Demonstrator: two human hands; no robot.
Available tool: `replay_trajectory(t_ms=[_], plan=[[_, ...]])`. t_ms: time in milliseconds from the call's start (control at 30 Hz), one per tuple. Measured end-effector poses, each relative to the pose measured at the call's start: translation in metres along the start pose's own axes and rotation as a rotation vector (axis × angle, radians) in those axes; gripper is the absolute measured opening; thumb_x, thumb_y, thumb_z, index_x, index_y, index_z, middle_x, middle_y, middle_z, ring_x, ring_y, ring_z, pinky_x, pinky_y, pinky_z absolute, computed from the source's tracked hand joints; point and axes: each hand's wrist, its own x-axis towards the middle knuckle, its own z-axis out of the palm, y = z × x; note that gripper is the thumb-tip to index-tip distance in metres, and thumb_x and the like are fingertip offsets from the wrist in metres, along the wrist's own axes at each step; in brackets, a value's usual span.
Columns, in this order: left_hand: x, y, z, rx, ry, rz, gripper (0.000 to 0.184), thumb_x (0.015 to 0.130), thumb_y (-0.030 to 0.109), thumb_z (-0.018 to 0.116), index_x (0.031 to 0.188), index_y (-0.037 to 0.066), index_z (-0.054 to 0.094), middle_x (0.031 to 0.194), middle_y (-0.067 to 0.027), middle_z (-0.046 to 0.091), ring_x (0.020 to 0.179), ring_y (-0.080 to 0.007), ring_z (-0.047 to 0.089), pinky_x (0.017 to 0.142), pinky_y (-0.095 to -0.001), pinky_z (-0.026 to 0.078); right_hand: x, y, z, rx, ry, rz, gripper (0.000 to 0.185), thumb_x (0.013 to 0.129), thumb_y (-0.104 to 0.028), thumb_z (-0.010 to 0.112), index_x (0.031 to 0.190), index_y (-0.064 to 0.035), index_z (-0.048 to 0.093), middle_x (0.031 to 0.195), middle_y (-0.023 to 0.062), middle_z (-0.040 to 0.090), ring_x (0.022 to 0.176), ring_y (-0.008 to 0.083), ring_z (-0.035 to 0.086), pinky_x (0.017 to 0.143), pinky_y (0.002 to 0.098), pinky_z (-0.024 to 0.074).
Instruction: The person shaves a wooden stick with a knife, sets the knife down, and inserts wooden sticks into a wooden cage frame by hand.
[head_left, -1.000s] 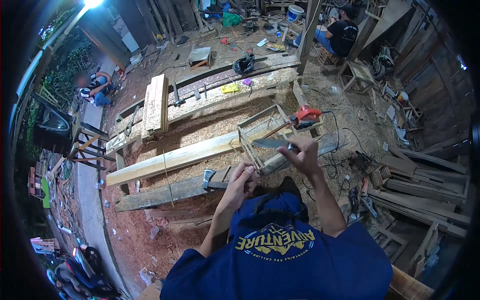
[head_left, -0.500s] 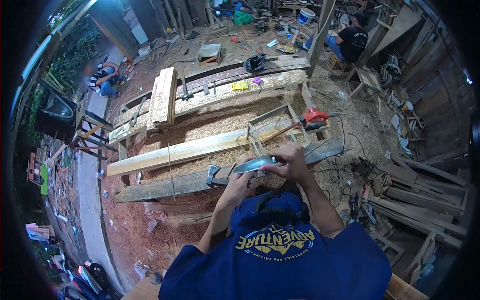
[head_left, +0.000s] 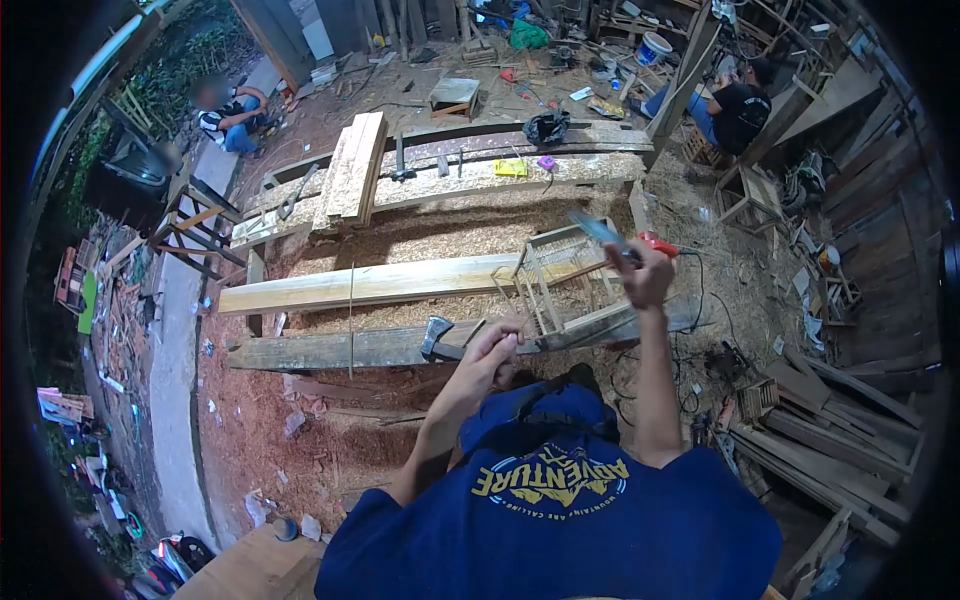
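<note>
Knife gripped in right hand, near slatted wooden frame; left hand curled, can't tell if holding anything.

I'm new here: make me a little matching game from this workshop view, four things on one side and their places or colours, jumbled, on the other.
Things:
1. Knife
2. Axe
3. Bag
4. Bucket

Places or colours:
A. White and blue
B. Near the left hand
C. Black and crumpled
D. Held in the right hand

Right pairs: 1-D, 2-B, 3-C, 4-A.
</note>
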Motion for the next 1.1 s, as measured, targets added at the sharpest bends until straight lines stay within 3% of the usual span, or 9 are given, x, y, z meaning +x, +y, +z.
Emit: replay_trajectory(t_ms=[67, 167, 200, 367, 467, 633, 767, 867, 1100], plan=[[-0.004, -0.006, -0.007, -0.007, 0.045, -0.029, 0.018, 0.103, 0.023, 0.050, 0.111, 0.009, 0.057, 0.070, 0.0081, 0.035, 0.060, -0.0029, 0.033, 0.050, -0.0201, 0.025, 0.007, -0.006, -0.023, -0.026, -0.005, -0.088, 0.053, 0.084, -0.062, 0.066, 0.078, -0.0097, 0.073, 0.052, 0.0028, 0.055, 0.046, 0.0167, 0.055, 0.046, 0.0344, 0.0385], [0.002, 0.000, 0.003, -0.033, 0.122, 0.044, 0.022, 0.105, 0.026, 0.048, 0.112, 0.007, 0.057, 0.069, 0.0089, 0.035, 0.056, -0.0004, 0.029, 0.047, -0.0190, 0.022, -0.007, -0.045, -0.028, 0.121, -0.202, -0.106, 0.045, 0.082, -0.054, 0.073, 0.080, -0.0095, 0.076, 0.054, 0.0059, 0.058, 0.048, 0.0204, 0.056, 0.048, 0.0340, 0.0398], [0.006, 0.004, 0.006, -0.023, 0.151, 0.075, 0.023, 0.105, 0.027, 0.048, 0.112, 0.007, 0.057, 0.069, 0.0090, 0.035, 0.056, -0.0003, 0.029, 0.047, -0.0189, 0.022, -0.016, -0.045, -0.015, 0.138, -0.131, -0.225, 0.043, 0.079, -0.050, 0.076, 0.077, -0.0079, 0.074, 0.053, 0.0067, 0.057, 0.049, 0.0214, 0.057, 0.049, 0.0342, 0.0398], [0.019, 0.009, 0.014, 0.009, 0.144, 0.213, 0.020, 0.105, 0.023, 0.048, 0.109, 0.006, 0.057, 0.072, 0.0072, 0.039, 0.059, -0.0016, 0.032, 0.049, -0.0192, 0.027, -0.038, -0.077, 0.002, 0.261, -0.268, -0.114, 0.044, 0.078, -0.049, 0.078, 0.072, -0.0065, 0.069, 0.053, 0.0069, 0.054, 0.048, 0.0243, 0.054, 0.049, 0.0368, 0.0388], [0.023, 0.007, 0.020, 0.038, 0.116, 0.308, 0.018, 0.105, 0.021, 0.048, 0.107, 0.005, 0.056, 0.074, 0.0048, 0.042, 0.061, -0.0031, 0.035, 0.051, -0.0200, 0.030, -0.035, -0.081, -0.002, 0.222, -0.186, -0.064, 0.043, 0.079, -0.048, 0.077, 0.073, -0.0062, 0.069, 0.053, 0.0072, 0.052, 0.048, 0.0240, 0.053, 0.049, 0.0370, 0.0377], [0.021, 0.005, 0.030, -0.092, 0.154, 0.266, 0.017, 0.104, 0.019, 0.049, 0.106, 0.004, 0.055, 0.075, 0.0027, 0.044, 0.062, -0.0041, 0.036, 0.051, -0.0209, 0.031, -0.033, -0.063, -0.016, 0.271, -0.169, 0.023, 0.043, 0.082, -0.047, 0.076, 0.075, -0.0049, 0.069, 0.055, 0.0078, 0.052, 0.051, 0.0224, 0.052, 0.049, 0.0359, 0.0357], [0.024, -0.002, 0.038, -0.041, 0.177, 0.228, 0.015, 0.104, 0.019, 0.049, 0.107, 0.005, 0.055, 0.077, 0.0021, 0.045, 0.062, -0.0039, 0.036, 0.051, -0.0205, 0.030, -0.044, -0.058, -0.028, 0.218, -0.217, -0.084, 0.045, 0.080, -0.049, 0.075, 0.073, -0.0056, 0.068, 0.055, 0.0077, 0.054, 0.052, 0.0258, 0.055, 0.051, 0.0382, 0.0385], [0.031, -0.009, 0.054, -0.003, 0.187, 0.249, 0.014, 0.104, 0.017, 0.048, 0.109, 0.006, 0.054, 0.078, 0.0027, 0.045, 0.063, -0.0036, 0.037, 0.051, -0.0201, 0.031, -0.047, -0.050, -0.028, 0.342, -0.273, -0.161, 0.045, 0.080, -0.046, 0.077, 0.071, -0.0033, 0.064, 0.054, 0.0068, 0.048, 0.049, 0.0208, 0.048, 0.049, 0.0351, 0.0347], [0.044, -0.033, 0.102, 0.073, 0.197, 0.197, 0.018, 0.104, 0.008, 0.042, 0.121, 0.006, 0.050, 0.087, 0.0025, 0.049, 0.066, -0.0023, 0.041, 0.056, -0.0184, 0.036, -0.031, -0.040, -0.053, 0.418, -0.379, -0.339, 0.047, 0.070, -0.051, 0.081, 0.070, -0.0062, 0.065, 0.055, 0.0069, 0.052, 0.052, 0.0256, 0.053, 0.053, 0.0375, 0.0392]])
